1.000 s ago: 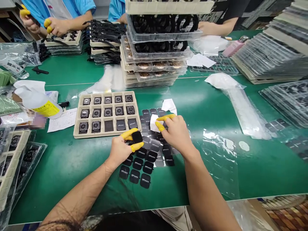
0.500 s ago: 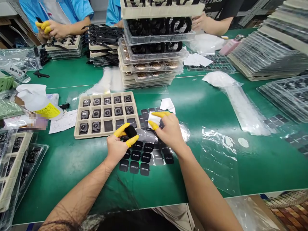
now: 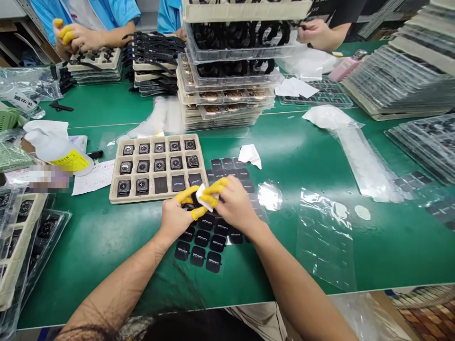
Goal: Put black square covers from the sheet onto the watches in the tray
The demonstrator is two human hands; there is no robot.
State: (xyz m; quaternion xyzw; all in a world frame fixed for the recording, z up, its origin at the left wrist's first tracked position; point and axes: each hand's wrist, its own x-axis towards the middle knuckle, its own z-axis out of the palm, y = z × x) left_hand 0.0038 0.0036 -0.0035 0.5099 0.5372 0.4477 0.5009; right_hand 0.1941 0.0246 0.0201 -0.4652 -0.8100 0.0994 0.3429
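Between yellow-covered fingers, my left hand [image 3: 174,215] grips a black smartwatch body [image 3: 194,198], now partly hidden. My right hand [image 3: 232,199], with yellow finger cots too, pinches a folded white wipe [image 3: 207,197] pressed against the watch's face. Below and behind the hands lie sheets of black screen films [image 3: 202,237] with printed lettering. Left of them, a cream tray [image 3: 113,189] holds watch bodies back side up in most compartments; one front compartment shows only its dark bottom, and the two right of it show dark lettered faces.
A tall stack of trays [image 3: 227,113] rises behind the work spot. A white bottle [image 3: 57,147] with a yellow label lies at left. Clear plastic film [image 3: 325,241] and a white cloth piece [image 3: 250,155] are at right. Co-workers' hands [image 3: 80,37] work across the table.
My right hand has moved left and brought the wipe onto the watch held in my left hand. My left hand has stayed nearly in place.
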